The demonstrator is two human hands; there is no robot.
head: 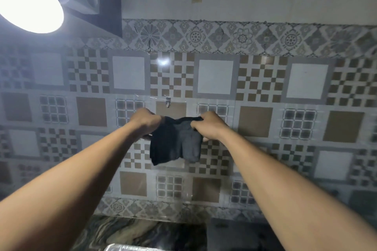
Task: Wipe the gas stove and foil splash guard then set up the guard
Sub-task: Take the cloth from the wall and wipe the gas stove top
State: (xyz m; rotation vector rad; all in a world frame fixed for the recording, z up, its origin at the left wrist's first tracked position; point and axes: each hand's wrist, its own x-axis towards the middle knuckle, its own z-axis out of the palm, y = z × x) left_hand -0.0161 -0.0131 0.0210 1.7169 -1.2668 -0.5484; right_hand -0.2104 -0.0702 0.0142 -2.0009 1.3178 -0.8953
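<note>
Foil splash guard's shiny silver edge (130, 247) shows only at the bottom, on the marbled counter (142, 230); likely light, crumple-prone, best lifted by its edges. Left hand (145, 121) and right hand (210, 126) fingers pinch a limp dark cloth (175, 140) near the wall hook (168, 101).

Left fingers: curled out of sight behind the left hand (145, 120) gripping the dark grey cloth (175, 141).
Right fingers: mostly tucked into the cloth under the right hand (210, 126).
Crinkled silver foil sheet (126, 248): cut off by the frame at 6 o'clock.
Small metal wall hook (168, 101): too small to make out.
Round glowing ceiling lamp (28, 2): overexposed, cropped at 10 o'clock.
</note>
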